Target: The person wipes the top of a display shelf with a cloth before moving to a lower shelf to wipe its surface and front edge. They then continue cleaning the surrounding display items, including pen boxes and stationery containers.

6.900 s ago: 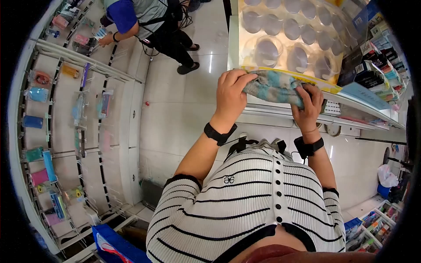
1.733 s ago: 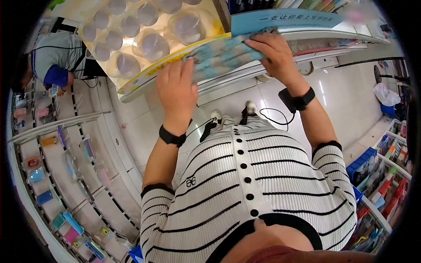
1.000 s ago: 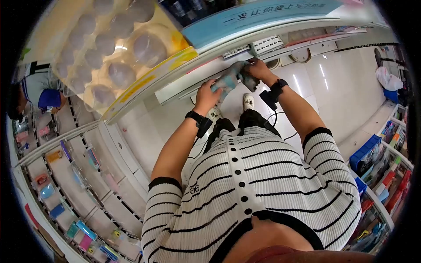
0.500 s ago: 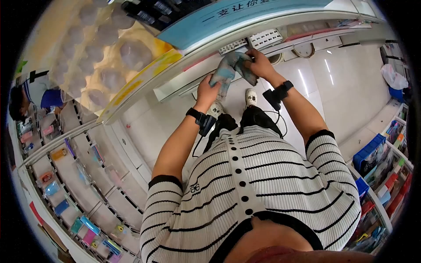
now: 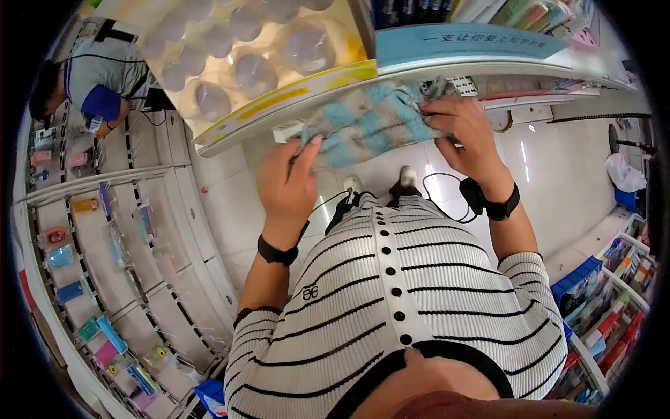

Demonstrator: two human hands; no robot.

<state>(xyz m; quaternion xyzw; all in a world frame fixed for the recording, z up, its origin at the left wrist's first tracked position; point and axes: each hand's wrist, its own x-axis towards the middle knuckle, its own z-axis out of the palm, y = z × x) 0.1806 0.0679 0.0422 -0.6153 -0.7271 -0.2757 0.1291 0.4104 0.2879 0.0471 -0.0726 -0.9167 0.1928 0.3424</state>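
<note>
Pinching both ends of the blue-and-grey checked fabric cloth [image 5: 373, 126] at upper centre, the left hand [image 5: 287, 178] and right hand [image 5: 471, 143] keep narrow grips; it looks light, limp, best held by its ends.

From where I stand, I cannot see the undersides of the fingers of the left hand [image 5: 287, 183] and the right hand [image 5: 469, 136]; the cloth [image 5: 373, 122] hides also part of the counter edge [image 5: 258, 129] behind it. The display with round cups [image 5: 300, 93] is cut by the upper edge, and so are the pens [image 5: 410, 14]. The small line on the blue sign [image 5: 481, 46] is too small for reading. The small object [image 5: 93, 126] at the other person's hand [image 5: 105, 130] is unclear to me.
</note>
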